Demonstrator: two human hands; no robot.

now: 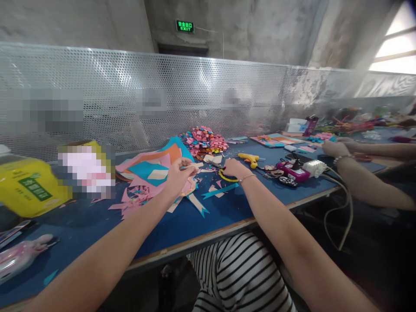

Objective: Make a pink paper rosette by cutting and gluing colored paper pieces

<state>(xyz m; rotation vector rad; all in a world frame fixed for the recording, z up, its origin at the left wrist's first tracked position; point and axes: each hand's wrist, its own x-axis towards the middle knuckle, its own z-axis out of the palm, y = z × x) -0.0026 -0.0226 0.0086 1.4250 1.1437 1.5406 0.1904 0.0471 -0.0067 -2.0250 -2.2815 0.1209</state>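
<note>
My left hand (180,173) pinches a small cream paper strip (198,165) over the table. Scissors with a yellow handle (227,177) are in my right hand (234,168), their blades pointing left toward the strip. Just below my left hand lies a pale round paper piece (189,186) with a blue-edged, notched tail (199,205). A blue paper strip (221,190) rests in front of the scissors. Beside my left forearm are pink paper scraps (136,195) and stacked coloured sheets (152,164), partly covered by that hand.
Behind my hands is a heap of pink, blue and orange paper pieces (204,141). A yellow glue gun (249,159) and a purple power strip (294,171) lie to the right. A yellow package (29,184) stands at left. Another person's hands (336,149) work farther right.
</note>
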